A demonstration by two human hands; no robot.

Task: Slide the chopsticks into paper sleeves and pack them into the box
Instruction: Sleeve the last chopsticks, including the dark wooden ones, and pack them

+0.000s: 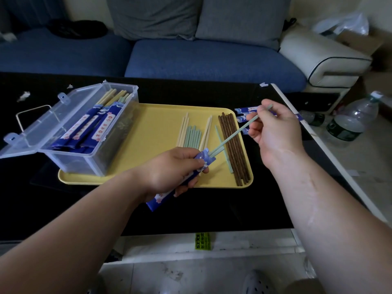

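Now, far left on the black glossy table (191,211), the clear plastic storage box (70,163) stands on the left end of the flat yellow tray (152,128). Its hinged lid (31,128) is thrown open to the left. Inside, a stack of sleeved chopsticks (99,126) lies at a slant, cream and green tips poking out of their blue wrappers. Moving to the middle, the left hand (169,168) hovers over the tray's near edge with its fingers wrapped round a blue printed paper sleeve (204,159), the mouth of the sleeve pointing up and to the right. One pale green chopstick end (220,150) already sticks out of that mouth, and a second pale green chopstick (233,135) has its tip right at the opening. Behind them on the tray lie the loose ones: cream chopsticks (184,128), a bunch of pale green chopsticks (194,136), one stray green chopstick (228,165), then a row of dark brown wooden chopsticks (233,149). Over to the right, the right hand (273,128) is raised above the tray's far corner, pinching the upper end of that second green stick between thumb and fingertips. Just past it, empty blue paper sleeves (246,110) lie on the table, partly hidden by the hand. Far right, a clear plastic water bottle (352,119) sits on the floor.
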